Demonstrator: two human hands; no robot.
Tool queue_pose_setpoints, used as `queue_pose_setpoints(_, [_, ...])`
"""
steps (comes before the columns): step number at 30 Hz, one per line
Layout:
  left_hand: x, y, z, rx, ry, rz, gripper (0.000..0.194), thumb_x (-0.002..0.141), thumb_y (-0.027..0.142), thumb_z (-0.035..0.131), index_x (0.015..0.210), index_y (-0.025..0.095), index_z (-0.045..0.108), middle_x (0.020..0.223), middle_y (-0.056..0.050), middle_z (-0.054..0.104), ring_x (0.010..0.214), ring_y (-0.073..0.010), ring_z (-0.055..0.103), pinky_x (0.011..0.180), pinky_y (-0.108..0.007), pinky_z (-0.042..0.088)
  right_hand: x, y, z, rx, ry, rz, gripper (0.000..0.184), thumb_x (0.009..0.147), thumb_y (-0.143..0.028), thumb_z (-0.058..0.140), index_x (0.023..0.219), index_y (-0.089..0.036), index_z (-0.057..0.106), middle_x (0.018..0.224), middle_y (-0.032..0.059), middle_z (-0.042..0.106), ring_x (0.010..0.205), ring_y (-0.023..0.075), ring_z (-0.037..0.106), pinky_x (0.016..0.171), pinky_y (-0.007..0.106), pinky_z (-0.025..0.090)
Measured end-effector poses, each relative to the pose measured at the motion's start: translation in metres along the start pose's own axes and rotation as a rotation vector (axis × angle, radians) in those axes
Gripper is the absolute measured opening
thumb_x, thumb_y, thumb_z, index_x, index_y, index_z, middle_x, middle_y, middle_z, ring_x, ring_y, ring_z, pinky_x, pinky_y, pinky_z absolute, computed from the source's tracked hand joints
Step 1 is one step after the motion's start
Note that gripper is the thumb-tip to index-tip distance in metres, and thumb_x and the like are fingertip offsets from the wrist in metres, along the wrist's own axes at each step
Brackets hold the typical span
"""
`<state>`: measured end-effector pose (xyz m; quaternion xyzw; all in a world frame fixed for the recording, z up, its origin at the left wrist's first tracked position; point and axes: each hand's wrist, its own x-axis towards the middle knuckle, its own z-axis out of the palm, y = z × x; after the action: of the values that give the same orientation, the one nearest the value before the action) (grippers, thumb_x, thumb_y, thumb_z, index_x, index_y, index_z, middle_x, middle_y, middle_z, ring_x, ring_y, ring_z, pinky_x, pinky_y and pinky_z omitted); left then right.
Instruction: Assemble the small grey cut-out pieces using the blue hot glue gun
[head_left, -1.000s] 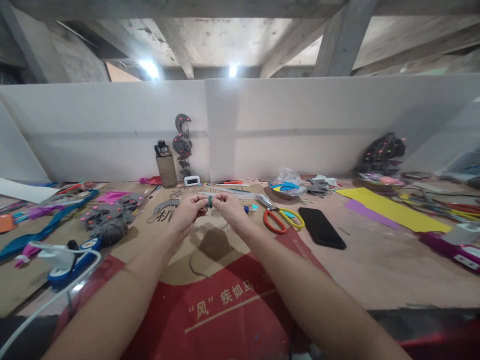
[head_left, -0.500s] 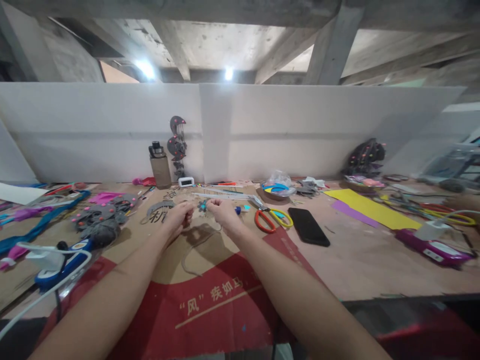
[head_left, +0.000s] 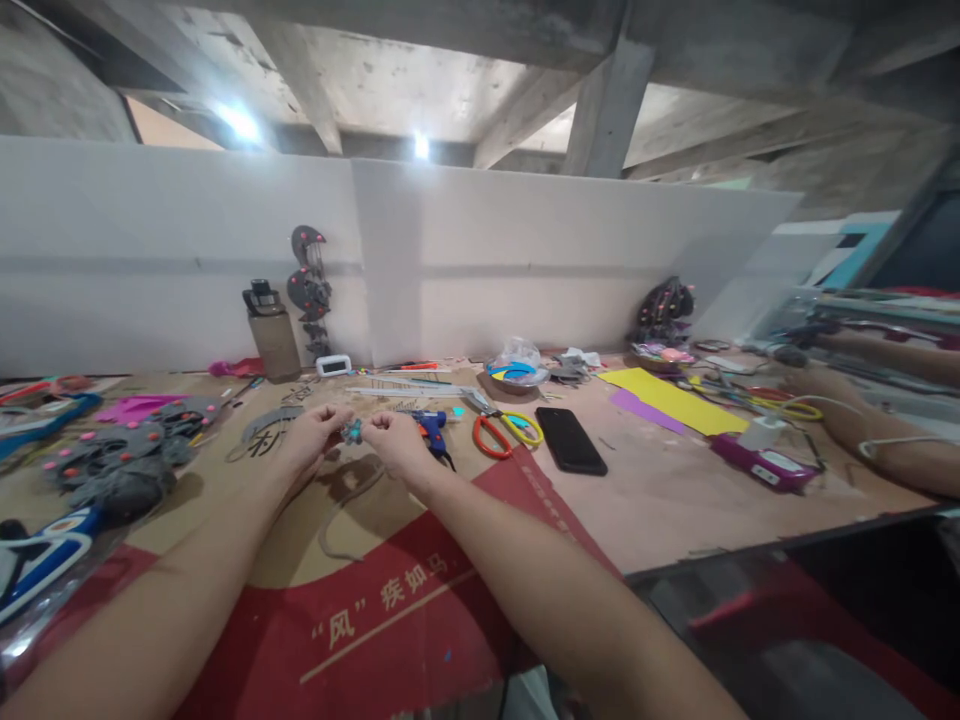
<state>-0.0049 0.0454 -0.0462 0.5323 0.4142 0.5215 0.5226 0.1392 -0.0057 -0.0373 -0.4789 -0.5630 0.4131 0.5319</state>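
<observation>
Broad pinkish bench carried everything. Red-and-tan printed cardboard sheet lay below the hands. Clock centred on the piece: left hand at nine, right hand at three, both narrow, pinching it. Orange-and-yellow-handled metal scissors lay farther toward three; blue plastic glue gun sat nearer, risking a knock if the right hand swung outward. Thin grey strip: six. Small teal piece, material unclear, could have dropped had the pinch loosened.
</observation>
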Motion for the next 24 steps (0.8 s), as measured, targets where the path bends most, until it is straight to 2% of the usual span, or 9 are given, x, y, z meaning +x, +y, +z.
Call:
queue_pose_setpoints(7, [0.003,-0.005,-0.001,-0.032,-0.038,-0.019,0.029,0.050,0.031,0.080,0.065,0.014,0.063,0.060,0.000,0.060,0.053,-0.0094,0.052,0.052,-0.020,0.042,-0.004,-0.003,-0.001,0.002,0.006,0.043,0.013,0.065,-0.027,0.051,0.058,-0.016,0.052,0.049,-0.0066,0.043,0.045,0.0055,0.033,0.045,0.019,0.026])
queue_pose_setpoints(13, [-0.001,0.000,-0.006,0.009,-0.018,-0.023,0.026,0.057,0.033,0.077,0.067,0.013,0.065,0.064,-0.003,0.062,0.055,-0.0096,0.053,0.056,-0.021,0.046,0.004,0.002,-0.002,0.039,0.053,0.024,0.012,0.064,-0.026,0.050,0.058,-0.016,0.054,0.051,-0.0057,0.045,0.048,0.0067,0.036,0.048,0.019,0.028])
queue_pose_setpoints(16, [-0.003,0.002,-0.009,0.002,0.008,-0.048,0.019,0.059,0.027,0.075,0.067,0.013,0.066,0.065,-0.003,0.063,0.058,-0.0106,0.056,0.059,-0.021,0.048,0.009,0.008,-0.003,0.039,0.063,0.028,0.012,0.064,-0.025,0.048,0.057,-0.016,0.053,0.051,-0.0058,0.043,0.048,0.0069,0.035,0.048,0.019,0.028])
queue_pose_setpoints(21, [-0.001,0.000,-0.009,-0.029,0.036,-0.024,0.021,0.054,0.018,0.075,0.070,0.014,0.063,0.068,-0.001,0.062,0.061,-0.0101,0.057,0.061,-0.022,0.048,0.015,0.011,-0.009,0.075,0.087,0.047,0.012,0.065,-0.027,0.050,0.058,-0.017,0.053,0.050,-0.0063,0.040,0.047,0.0064,0.032,0.046,0.019,0.026])
queue_pose_setpoints(24, [-0.002,-0.002,-0.006,-0.006,0.010,0.008,0.015,0.053,0.011,0.067,0.066,0.015,0.060,0.061,0.001,0.059,0.055,-0.0090,0.054,0.054,-0.021,0.045,0.016,0.005,-0.016,0.131,0.100,0.041,0.013,0.065,-0.028,0.051,0.058,-0.017,0.051,0.049,-0.0071,0.036,0.045,0.0058,0.028,0.044,0.019,0.024])
